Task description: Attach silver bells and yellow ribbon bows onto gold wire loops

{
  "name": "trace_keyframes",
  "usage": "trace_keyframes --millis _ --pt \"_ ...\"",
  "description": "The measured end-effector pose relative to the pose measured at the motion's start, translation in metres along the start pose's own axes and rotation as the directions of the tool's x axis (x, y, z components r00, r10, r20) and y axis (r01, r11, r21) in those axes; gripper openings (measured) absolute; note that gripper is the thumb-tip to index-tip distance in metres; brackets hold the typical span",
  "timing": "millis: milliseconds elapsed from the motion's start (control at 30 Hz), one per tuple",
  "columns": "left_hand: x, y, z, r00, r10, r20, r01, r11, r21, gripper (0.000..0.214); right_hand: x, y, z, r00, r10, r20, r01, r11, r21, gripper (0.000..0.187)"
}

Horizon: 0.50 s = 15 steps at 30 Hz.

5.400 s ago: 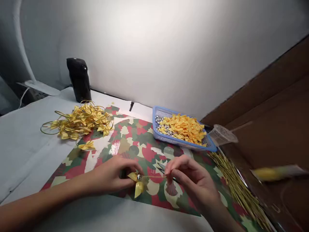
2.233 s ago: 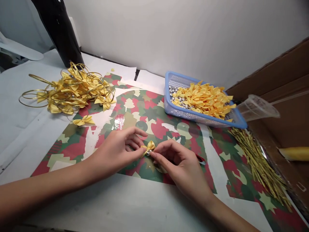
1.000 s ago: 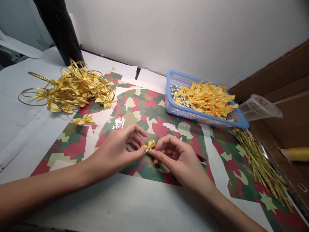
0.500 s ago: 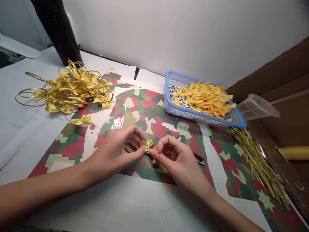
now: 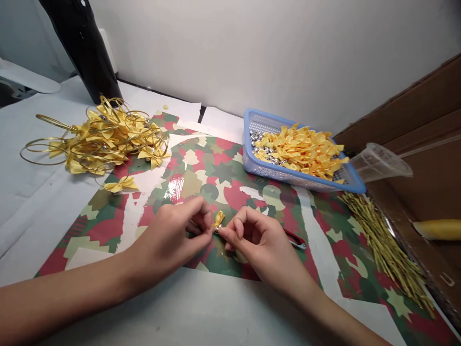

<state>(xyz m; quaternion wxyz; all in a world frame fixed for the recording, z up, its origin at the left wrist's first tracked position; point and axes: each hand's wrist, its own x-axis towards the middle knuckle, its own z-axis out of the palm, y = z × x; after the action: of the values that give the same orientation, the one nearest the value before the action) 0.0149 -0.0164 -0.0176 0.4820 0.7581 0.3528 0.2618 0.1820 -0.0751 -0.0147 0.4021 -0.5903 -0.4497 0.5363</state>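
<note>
A small yellow ribbon bow (image 5: pixel 219 218) with a shiny silver bell (image 5: pixel 216 229) at its knot is held between my two hands, just above the patterned sheet. My left hand (image 5: pixel 182 230) pinches its left side with thumb and forefinger, hiding that end. From the right, my right hand (image 5: pixel 257 235) closes thumb and forefinger at the bell, its other fingers curled in. Partly behind my right hand lies a red tool with a grey metal end (image 5: pixel 296 239).
Gold wire rings with yellow bows (image 5: pixel 108 139) are heaped at left. A blue basket (image 5: pixel 302 180) holds yellow bows and silver bells. Beyond it are a clear plastic cup (image 5: pixel 382 161) and gold twisted stems (image 5: pixel 385 250). A black cylinder (image 5: pixel 86 53) stands at back left.
The bow has turned between my fingers and now appears narrower and more upright. My left fingertips have drawn closer together at its side. The view has shifted slightly.
</note>
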Motion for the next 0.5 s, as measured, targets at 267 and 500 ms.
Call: trace_keyframes --millis 267,500 --pt "-0.0009 0.0024 0.0024 0.998 -0.054 0.016 0.055 0.998 -0.013 0.021 -0.0009 0.0018 0.0038 0.998 -0.052 -0.027 0.051 0.999 -0.014 0.034" --pt "-0.0012 0.0012 0.0018 0.999 -0.045 -0.017 0.045 0.999 0.027 0.021 0.0020 0.0006 -0.0014 1.000 0.021 0.007 -0.022 0.995 0.099 0.031"
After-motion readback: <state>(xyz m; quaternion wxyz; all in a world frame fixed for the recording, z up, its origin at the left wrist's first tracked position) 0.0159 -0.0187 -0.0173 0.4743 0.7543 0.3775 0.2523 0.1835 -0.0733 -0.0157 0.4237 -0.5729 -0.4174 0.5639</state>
